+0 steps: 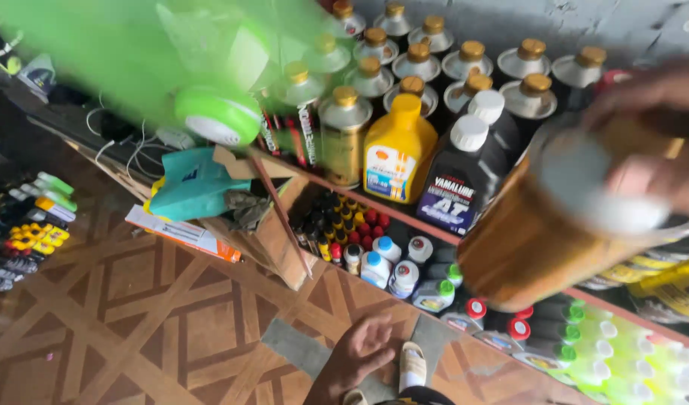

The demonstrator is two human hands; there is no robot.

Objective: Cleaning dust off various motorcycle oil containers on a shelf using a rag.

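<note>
Head view, looking down. A patterned brown floor (134,315) of interlocking squares fills the lower left. A large blurred green object (127,52) with a round white-faced end covers the upper left, too smeared to identify.

A wooden shelf (382,210) runs diagonally from centre to lower right. On it stand rows of silver tins with gold caps (419,64), a yellow bottle (398,150) with a white and blue label, and two black bottles with white caps (464,176) bearing blue and white labels. Beneath the shelf edge lie small white bottles with blue and green caps (404,274), a cluster of small red and yellow caps (352,221), and, lower right, dark bottles with red and green caps (540,330) beside pale green bottles (637,360).

A teal packet (191,187) rests on an open cardboard box (269,240), above an orange-edged flat package (183,232).

The right hand (652,142), blurred, grips a golden-brown tin (540,240) close to the camera, upper right, fingers (645,184) closed around its silver top. The left hand (363,349) hangs low at bottom centre, fingers loosely curled and holding nothing, above a pale sandal (413,366).
</note>
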